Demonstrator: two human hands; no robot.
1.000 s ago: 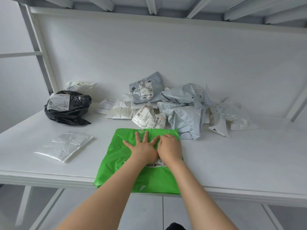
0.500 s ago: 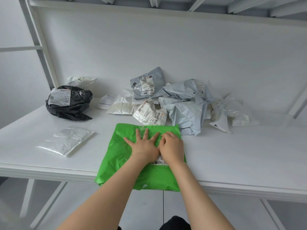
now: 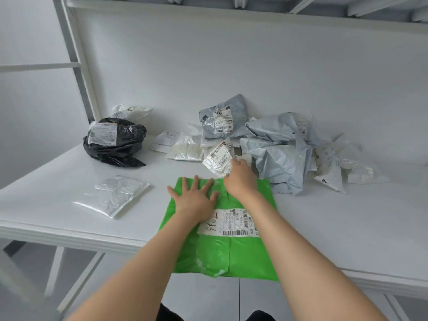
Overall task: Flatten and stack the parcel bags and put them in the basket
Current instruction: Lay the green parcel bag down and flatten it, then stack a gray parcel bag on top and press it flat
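While left fingers (image 3: 196, 181) lie spread on green bag (image 3: 231, 256) | right fingers (image 3: 240, 162) pinch white labelled bag (image 3: 217, 158) beyond it

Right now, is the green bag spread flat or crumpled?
Spread flat: the green bag lies smooth, label up, with the left hand pressing it.

The green bag (image 3: 243, 256) lay flat, label up, overhanging the edge of the table (image 3: 347, 228). Just beyond it were a small white bag (image 3: 217, 159) and heaped, crumpled grey bags (image 3: 278, 163). A black bag (image 3: 120, 149) and a flat clear bag (image 3: 115, 195) lay to the left.
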